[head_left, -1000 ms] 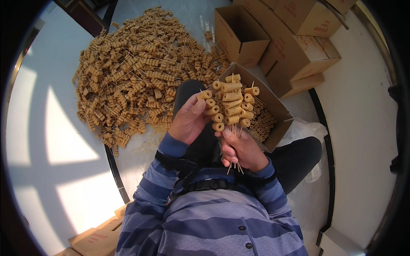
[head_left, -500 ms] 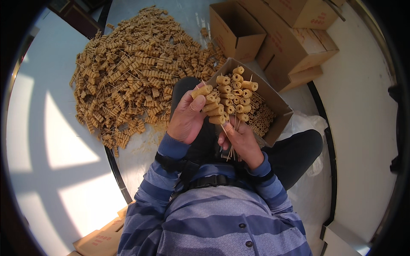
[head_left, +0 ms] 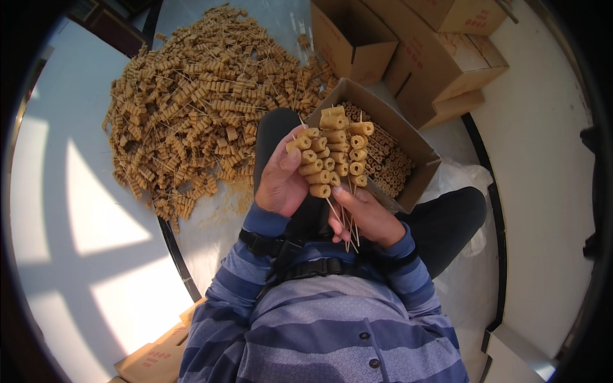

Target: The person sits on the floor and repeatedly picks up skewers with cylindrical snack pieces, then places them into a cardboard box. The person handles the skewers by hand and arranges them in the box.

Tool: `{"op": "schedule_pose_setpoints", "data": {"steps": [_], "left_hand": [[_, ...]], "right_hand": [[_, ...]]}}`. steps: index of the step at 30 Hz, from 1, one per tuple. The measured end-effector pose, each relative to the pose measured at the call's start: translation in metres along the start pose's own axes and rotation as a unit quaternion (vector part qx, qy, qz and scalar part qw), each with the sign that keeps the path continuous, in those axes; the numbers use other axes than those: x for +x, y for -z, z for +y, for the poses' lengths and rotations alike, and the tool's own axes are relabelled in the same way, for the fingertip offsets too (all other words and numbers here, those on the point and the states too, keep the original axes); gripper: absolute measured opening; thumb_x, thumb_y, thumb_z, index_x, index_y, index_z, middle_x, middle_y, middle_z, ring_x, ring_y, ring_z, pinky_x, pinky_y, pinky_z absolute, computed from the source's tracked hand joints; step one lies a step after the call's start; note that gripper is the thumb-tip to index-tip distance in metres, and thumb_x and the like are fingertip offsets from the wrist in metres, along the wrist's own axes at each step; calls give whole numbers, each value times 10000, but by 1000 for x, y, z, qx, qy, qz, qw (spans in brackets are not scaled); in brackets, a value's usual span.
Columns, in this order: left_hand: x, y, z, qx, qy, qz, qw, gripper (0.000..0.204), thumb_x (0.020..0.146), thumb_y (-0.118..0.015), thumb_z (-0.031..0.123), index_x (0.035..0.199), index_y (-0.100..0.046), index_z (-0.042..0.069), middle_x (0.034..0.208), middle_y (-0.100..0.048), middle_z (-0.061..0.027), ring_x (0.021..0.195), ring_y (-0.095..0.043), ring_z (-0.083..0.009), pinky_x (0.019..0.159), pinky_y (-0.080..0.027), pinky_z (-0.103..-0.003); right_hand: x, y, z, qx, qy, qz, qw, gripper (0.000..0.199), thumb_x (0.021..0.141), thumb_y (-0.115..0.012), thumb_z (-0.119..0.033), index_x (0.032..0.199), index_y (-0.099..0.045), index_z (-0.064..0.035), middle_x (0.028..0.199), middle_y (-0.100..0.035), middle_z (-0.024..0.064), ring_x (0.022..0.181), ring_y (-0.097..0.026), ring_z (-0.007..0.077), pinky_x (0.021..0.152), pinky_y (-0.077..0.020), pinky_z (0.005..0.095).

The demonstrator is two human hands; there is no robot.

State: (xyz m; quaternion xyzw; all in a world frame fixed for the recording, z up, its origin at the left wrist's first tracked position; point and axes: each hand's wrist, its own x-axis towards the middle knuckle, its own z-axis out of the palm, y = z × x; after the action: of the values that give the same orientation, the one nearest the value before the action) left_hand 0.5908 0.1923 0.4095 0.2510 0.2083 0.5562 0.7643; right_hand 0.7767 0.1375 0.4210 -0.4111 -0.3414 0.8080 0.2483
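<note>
Grasping skewers [head_left: 338, 137] by their sticks [head_left: 349, 231] in the right hand [head_left: 369, 214]. Clasping the leftmost rolls [head_left: 311, 168] in the left hand [head_left: 281, 180].

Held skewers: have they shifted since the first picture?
Yes: the held skewers have moved left, farther from the right corner of the skewer box.

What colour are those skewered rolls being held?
The skewered rolls are golden brown, clearest in the head view.
</note>
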Motion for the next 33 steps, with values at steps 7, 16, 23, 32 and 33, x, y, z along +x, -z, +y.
{"op": "schedule_pose_setpoints", "data": {"steps": [7, 16, 23, 32, 33], "left_hand": [[1, 0, 11, -3, 11, 1, 1000, 676, 970, -651, 326, 1485, -363, -4, 1417, -508, -149, 1292, -523, -271, 1097, -440, -426], [-7, -7, -4, -57, 55, 31, 996, 633, 1022, -473, 447, 1477, -391, 15, 1428, -515, -179, 1290, -540, -327, 1083, -459, -472], [-5, 5, -4, -90, 110, 13, 990, 730, 996, -440, 549, 1443, -432, -28, 1388, -559, -227, 1239, -584, -391, 1052, -475, -521], [-3, 1, -5, -110, 74, 28, 991, 587, 980, -533, 383, 1406, -457, -14, 1309, -606, -177, 1177, -628, -302, 1027, -518, -453], [-5, 1, -4, -118, 74, 51, 989, 555, 972, -556, 367, 1376, -483, -7, 1285, -616, -162, 1159, -633, -285, 1018, -522, -441]], "right_hand": [[-8, -2, -6, -39, -5, -32, 999, 495, 1097, -347, -406, 1365, -502, -20, 787, -666, 61, 698, -657, 131, 671, -555, 251], [-8, 9, -7, -41, -15, -158, 987, 512, 1110, -289, -405, 1385, -485, -21, 712, -658, 52, 608, -650, 130, 584, -535, 245], [-3, 7, -6, -30, -40, -158, 986, 538, 1102, -309, -440, 1402, -479, -28, 725, -668, 41, 604, -649, 125, 601, -542, 242], [-1, -11, 6, -76, 60, 122, 988, 369, 1072, -487, -363, 1036, -576, -7, 714, -608, 23, 592, -613, 105, 559, -515, 239], [-2, -13, 6, -97, 81, 135, 983, 359, 1071, -494, -352, 1027, -582, -7, 702, -597, 19, 553, -581, 97, 525, -487, 238]]}}
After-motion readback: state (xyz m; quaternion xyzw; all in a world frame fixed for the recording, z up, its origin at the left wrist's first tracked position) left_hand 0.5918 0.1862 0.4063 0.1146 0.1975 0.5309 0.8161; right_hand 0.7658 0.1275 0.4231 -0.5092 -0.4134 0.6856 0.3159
